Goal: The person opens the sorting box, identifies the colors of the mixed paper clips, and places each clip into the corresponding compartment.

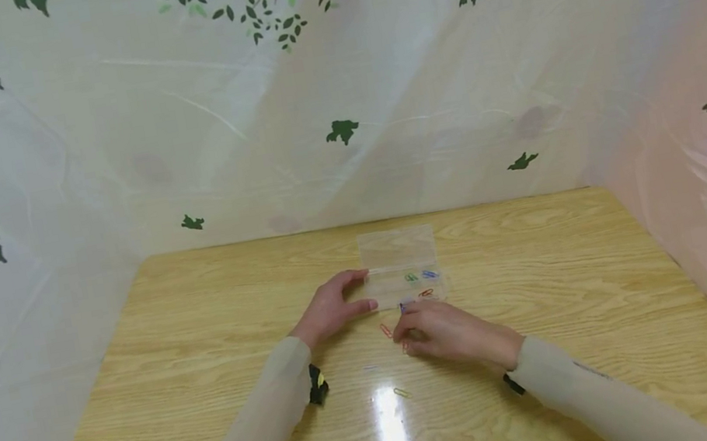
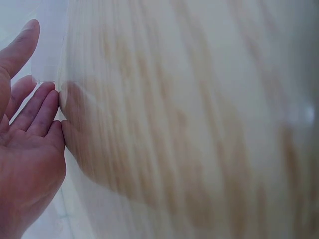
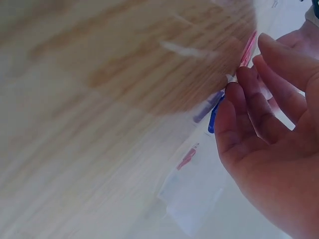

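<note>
A clear plastic box [image 1: 397,248] lies on the wooden table [image 1: 204,341] with its lid open; a green, a blue and a red paper clip [image 1: 426,292] lie inside. My left hand [image 1: 355,291] rests against the box's left end, with straight fingers [image 2: 42,107] touching its clear wall [image 2: 75,99]. My right hand [image 1: 414,320] sits at the front of the box [image 3: 194,199], its fingertips [image 3: 234,94] pinching a blue paper clip [image 3: 214,117]. A pink clip [image 3: 247,47] lies by those fingers.
Loose clips lie on the table near the hands: a red one [image 1: 385,330] and a yellow-green one [image 1: 401,392] by a bright glare strip. A leaf-printed plastic sheet [image 1: 332,98] walls the table at the back and on both sides.
</note>
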### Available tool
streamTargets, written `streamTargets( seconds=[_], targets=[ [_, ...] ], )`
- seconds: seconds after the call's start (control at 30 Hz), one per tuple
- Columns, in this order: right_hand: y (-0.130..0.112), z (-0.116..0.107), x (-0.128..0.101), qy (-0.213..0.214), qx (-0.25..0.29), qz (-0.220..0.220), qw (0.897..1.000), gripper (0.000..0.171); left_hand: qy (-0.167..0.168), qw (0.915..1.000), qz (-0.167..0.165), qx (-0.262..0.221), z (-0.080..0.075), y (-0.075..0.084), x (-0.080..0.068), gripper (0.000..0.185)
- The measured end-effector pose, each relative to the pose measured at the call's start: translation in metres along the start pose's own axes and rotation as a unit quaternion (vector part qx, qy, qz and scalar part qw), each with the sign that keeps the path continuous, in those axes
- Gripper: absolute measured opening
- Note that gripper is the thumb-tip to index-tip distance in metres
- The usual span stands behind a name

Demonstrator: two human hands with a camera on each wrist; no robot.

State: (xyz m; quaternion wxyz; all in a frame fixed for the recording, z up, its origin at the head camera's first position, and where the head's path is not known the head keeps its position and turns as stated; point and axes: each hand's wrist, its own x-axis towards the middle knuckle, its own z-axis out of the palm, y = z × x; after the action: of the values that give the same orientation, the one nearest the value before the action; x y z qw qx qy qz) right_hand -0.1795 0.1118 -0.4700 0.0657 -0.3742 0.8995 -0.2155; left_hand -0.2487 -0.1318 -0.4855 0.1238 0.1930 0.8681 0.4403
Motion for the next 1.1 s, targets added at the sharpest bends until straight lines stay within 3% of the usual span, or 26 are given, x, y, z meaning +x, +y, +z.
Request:
streamTargets(
  seconds=[0.3,0.7,0.9,1.1],
  targets=[
    [0.0008,0.0005,0.0043,0.004,-0.013,-0.011,1.000,0.005,0.004,1.0000,0.002,-0.009,0.0011,-0.0016,0.0014,0.062],
    [-0.0003,0.0001,0.0027,-0.025,-0.031,0.002,0.999,0.012,0.003,1.0000,0.001,-0.005,0.0005,-0.0020,0.0031,0.062],
    [-0.0013,0.0005,0.0005,-0.026,0.021,0.020,0.999,0.016,0.005,1.0000,-0.004,-0.006,0.0006,-0.0036,0.0032,0.063],
    [-0.0029,-0.0042,-0.0030,-0.006,0.061,0.038,0.997,0.008,0.002,1.0000,-0.007,0.000,0.0005,-0.0049,0.0038,0.063]
  ],
)
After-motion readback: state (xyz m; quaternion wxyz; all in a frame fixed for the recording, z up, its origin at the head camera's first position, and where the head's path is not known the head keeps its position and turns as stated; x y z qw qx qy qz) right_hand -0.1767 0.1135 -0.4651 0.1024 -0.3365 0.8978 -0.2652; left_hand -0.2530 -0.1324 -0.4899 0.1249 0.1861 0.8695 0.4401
